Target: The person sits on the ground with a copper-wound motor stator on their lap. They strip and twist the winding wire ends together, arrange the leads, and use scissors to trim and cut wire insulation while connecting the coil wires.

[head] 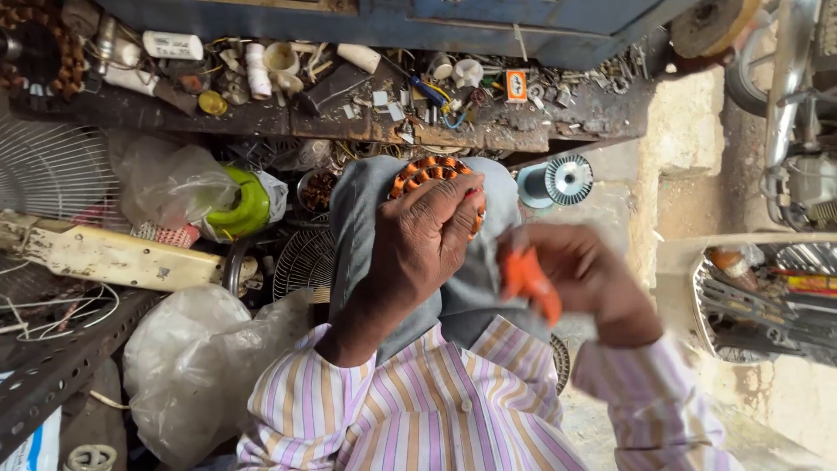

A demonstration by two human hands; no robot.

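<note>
Copper-wound motor coil (pixel 433 174) rests on my knee (pixel 366 218), my left hand (pixel 427 240) clamped over it in a firm grip to keep it steady, while my right hand (pixel 584 275), blurred, closes its grip on an orange-handled tool (pixel 530 283) beside it.

Small orange-and-white box (pixel 516 85) on cluttered shelf; white labelled bag corner (pixel 35 445) bottom-left.

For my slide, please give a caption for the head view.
Left hand grips copper-wound stator on knee; right hand holds orange-handled tool.
</note>
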